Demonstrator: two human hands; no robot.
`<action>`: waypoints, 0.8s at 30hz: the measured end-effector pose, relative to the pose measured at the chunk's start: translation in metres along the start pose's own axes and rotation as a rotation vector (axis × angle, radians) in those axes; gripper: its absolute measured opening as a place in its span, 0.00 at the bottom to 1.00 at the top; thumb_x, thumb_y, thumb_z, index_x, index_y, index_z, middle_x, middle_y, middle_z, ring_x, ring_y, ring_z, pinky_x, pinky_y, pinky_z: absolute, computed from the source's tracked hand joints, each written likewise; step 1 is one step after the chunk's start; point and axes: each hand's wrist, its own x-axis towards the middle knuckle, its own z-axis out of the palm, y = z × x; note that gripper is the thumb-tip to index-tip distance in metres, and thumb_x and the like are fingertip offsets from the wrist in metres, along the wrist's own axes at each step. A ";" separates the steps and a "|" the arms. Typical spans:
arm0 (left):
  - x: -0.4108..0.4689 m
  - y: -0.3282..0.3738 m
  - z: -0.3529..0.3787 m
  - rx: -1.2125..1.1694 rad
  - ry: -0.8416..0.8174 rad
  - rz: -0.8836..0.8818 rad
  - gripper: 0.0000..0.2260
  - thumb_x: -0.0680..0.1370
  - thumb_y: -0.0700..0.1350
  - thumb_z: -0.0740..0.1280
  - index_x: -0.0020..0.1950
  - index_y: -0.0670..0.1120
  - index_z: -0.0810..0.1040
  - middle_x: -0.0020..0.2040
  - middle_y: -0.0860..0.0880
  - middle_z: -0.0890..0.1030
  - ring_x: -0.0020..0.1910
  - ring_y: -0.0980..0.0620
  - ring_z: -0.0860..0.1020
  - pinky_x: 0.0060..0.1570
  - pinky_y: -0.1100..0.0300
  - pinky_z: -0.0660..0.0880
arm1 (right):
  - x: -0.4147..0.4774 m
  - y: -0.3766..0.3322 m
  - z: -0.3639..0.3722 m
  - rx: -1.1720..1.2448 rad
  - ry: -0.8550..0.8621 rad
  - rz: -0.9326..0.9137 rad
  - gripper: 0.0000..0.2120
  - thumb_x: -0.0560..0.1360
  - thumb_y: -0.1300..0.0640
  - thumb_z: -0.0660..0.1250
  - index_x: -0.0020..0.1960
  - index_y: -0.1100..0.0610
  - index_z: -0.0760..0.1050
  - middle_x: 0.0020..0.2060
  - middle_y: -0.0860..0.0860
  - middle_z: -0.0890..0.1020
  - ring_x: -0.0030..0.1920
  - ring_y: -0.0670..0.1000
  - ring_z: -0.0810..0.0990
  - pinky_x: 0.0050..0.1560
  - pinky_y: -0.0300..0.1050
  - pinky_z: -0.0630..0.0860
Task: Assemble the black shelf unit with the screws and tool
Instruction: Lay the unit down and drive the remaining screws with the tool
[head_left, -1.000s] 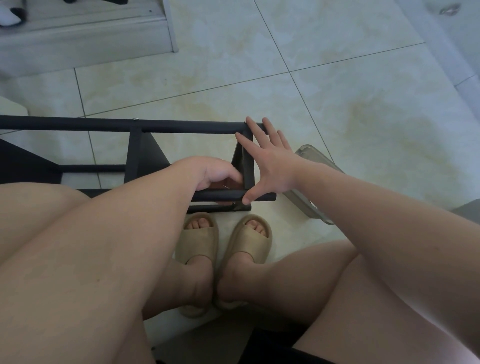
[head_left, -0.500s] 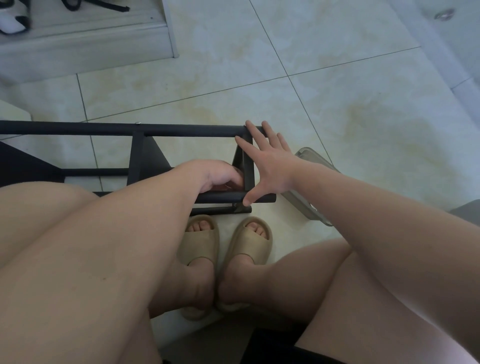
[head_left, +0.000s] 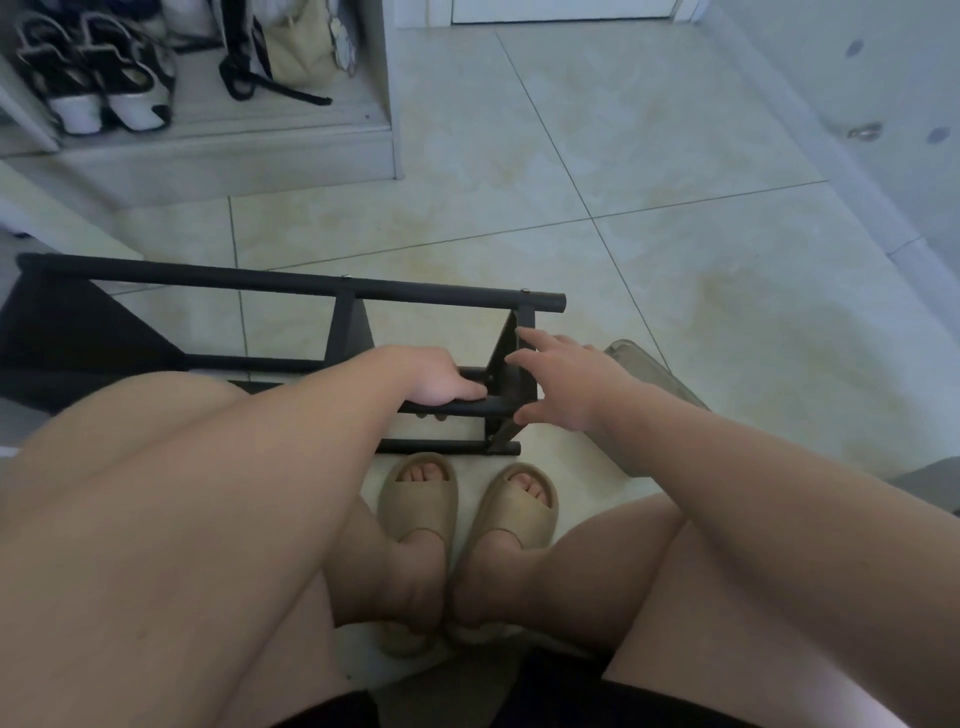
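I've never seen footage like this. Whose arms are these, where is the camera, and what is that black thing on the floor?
There is no machine here. A seated person wears a camera on the head that looks down, so you see their own arms and knees. On the tiled floor lies a black shelf frame. The left hand grips one of its tubes. The right hand, fingers spread, rests against the frame's end piece. A clear plastic container sits behind that hand. No tool shows.
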 end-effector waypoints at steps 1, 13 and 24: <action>-0.005 -0.002 -0.002 0.015 -0.041 0.016 0.22 0.76 0.68 0.63 0.45 0.49 0.80 0.42 0.51 0.82 0.44 0.49 0.79 0.56 0.50 0.75 | -0.003 -0.004 -0.001 -0.007 0.008 0.005 0.34 0.76 0.41 0.71 0.77 0.50 0.64 0.79 0.51 0.57 0.74 0.59 0.64 0.67 0.58 0.70; 0.015 -0.023 -0.010 -0.013 0.245 0.076 0.21 0.79 0.64 0.62 0.61 0.50 0.76 0.47 0.53 0.77 0.48 0.49 0.76 0.45 0.54 0.71 | 0.032 0.007 -0.005 -0.011 0.195 0.105 0.16 0.80 0.56 0.66 0.67 0.52 0.73 0.73 0.50 0.64 0.59 0.57 0.76 0.46 0.49 0.71; 0.065 -0.025 -0.063 -0.012 0.418 0.002 0.17 0.80 0.65 0.60 0.41 0.54 0.69 0.40 0.53 0.76 0.40 0.50 0.75 0.36 0.55 0.67 | 0.110 0.027 -0.027 0.141 0.421 0.154 0.18 0.78 0.67 0.61 0.66 0.56 0.73 0.67 0.50 0.73 0.56 0.59 0.76 0.51 0.53 0.75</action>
